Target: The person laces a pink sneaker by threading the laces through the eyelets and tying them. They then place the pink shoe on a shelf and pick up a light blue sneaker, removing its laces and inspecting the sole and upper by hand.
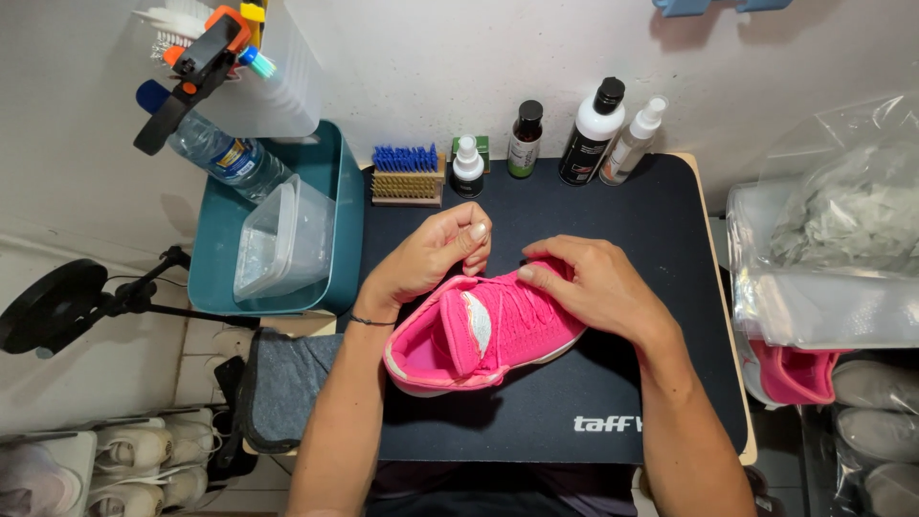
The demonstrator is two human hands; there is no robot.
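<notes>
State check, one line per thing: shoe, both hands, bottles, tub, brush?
pink shoe: on its side on the dark mat, tongue pulled out
left hand: fingers pinching at the shoe's laces
right hand: resting on the shoe's upper
four bottles: upright, capped
clear tub: tilted in the teal bin
brush: bristles up

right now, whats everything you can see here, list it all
sneaker: 1, pink, middle of mat
mat: 1, black, on table
bottles: 4, black, white and clear, back edge of mat
brush: 1, blue bristles, left of bottles
tray: 1, teal, left of mat
clear tub: 1, in tray
water bottle: 1, clear, tray's back
grey cloth: 1, table's left edge
plastic bags: clear, right
left hand: on sneaker's laces
right hand: on sneaker's upper
</notes>
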